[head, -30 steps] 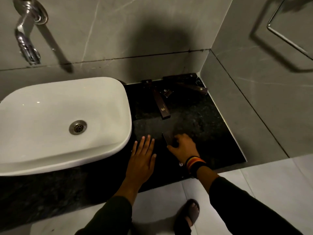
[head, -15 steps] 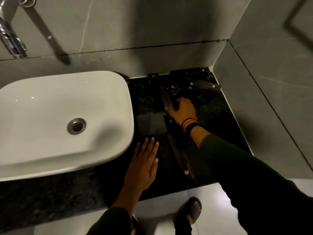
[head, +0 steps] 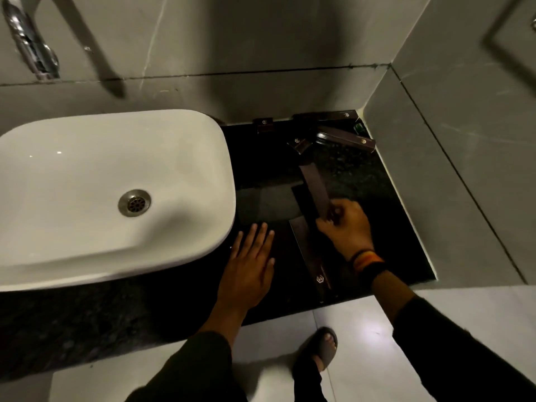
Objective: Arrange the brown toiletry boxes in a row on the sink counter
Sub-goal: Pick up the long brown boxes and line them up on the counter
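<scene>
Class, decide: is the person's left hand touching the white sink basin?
Apart. The head view shows the left hand flat on the dark counter, with a strip of counter visible between its fingers and the basin rim.

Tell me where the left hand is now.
In the head view, the left hand lies flat on the dark counter, between the white basin and the right hand.
</scene>
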A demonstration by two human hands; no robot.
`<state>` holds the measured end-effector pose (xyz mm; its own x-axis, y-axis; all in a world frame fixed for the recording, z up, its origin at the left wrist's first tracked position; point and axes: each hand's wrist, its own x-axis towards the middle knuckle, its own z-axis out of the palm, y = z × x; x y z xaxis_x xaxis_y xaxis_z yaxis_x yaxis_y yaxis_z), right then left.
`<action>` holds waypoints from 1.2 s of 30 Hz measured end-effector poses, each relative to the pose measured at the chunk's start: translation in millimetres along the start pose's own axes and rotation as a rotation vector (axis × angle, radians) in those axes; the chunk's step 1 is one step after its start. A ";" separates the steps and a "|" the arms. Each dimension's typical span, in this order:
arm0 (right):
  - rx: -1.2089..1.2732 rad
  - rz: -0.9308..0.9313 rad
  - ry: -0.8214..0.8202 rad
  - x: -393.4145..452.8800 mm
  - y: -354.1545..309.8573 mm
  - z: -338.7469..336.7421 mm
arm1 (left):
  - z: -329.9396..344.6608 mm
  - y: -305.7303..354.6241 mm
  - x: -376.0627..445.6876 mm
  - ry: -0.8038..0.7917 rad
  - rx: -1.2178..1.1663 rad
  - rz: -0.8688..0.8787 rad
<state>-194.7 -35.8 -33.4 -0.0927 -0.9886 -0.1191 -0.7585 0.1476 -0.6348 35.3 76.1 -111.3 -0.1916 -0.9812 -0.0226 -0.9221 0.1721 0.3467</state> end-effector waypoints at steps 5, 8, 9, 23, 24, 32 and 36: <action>-0.081 0.090 0.005 -65.0 54.6 -11.2 | -3.7 2.6 -1.4 -0.015 0.037 -0.002; -0.097 0.074 -0.011 -77.3 58.4 -5.7 | -5.6 3.9 -1.3 -0.023 0.040 -0.005; -0.091 0.074 -0.012 -79.0 57.7 -4.9 | -6.2 3.8 -1.2 -0.026 0.038 -0.004; -0.029 0.082 -0.048 -103.9 55.9 -2.3 | -1.9 2.6 -0.5 -0.012 0.016 -0.018; -0.023 0.084 -0.056 -102.1 56.9 -3.5 | -1.7 2.5 -0.5 -0.006 0.009 -0.015; -0.013 0.076 -0.136 -96.9 65.1 -15.1 | -3.0 3.2 -0.5 0.030 -0.020 -0.006; 0.028 0.053 -0.040 -47.2 56.9 -37.1 | 0.3 0.5 0.1 0.047 -0.022 -0.001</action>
<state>-257.4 18.0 -35.5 -0.1053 -0.9774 -0.1831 -0.7346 0.2006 -0.6482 34.7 76.2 -111.4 -0.1748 -0.9844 0.0207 -0.9145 0.1701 0.3671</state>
